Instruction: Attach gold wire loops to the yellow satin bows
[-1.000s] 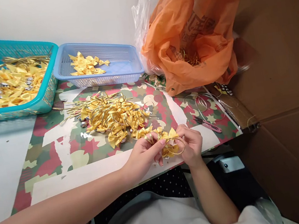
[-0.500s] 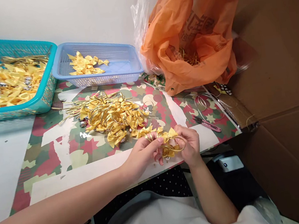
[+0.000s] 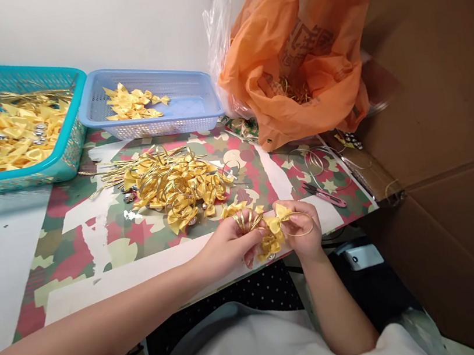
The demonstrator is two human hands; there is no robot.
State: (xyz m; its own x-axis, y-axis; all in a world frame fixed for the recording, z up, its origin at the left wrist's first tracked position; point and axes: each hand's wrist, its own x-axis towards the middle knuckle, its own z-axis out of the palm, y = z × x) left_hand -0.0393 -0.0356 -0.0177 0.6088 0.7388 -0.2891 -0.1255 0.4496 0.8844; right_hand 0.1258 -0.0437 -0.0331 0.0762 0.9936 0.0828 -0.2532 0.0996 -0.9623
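Note:
My left hand [image 3: 238, 242] is closed around several gold wire loops with yellow bows, some of which hang below its fingers. Just to its right, my right hand [image 3: 304, 232] pinches one gold loop that carries a yellow bow [image 3: 278, 217]. The two hands are close together over the table's front edge. Behind them lies a heap of yellow bows on gold loops [image 3: 176, 183], with straight gold wires at its left end and small silver bells among it.
A teal basket [image 3: 67, 148] of yellow bows and a blue basket [image 3: 200, 118] with fewer bows stand at the back. An orange bag [image 3: 299, 116], pink snips [image 3: 328, 197] and a cardboard box [image 3: 444, 113] are on the right. A phone [image 3: 364, 257] lies below.
My right hand has turned a little and moved slightly right, drawing one loop and its bow apart from the bunch in my left hand. The whole view has shifted slightly.

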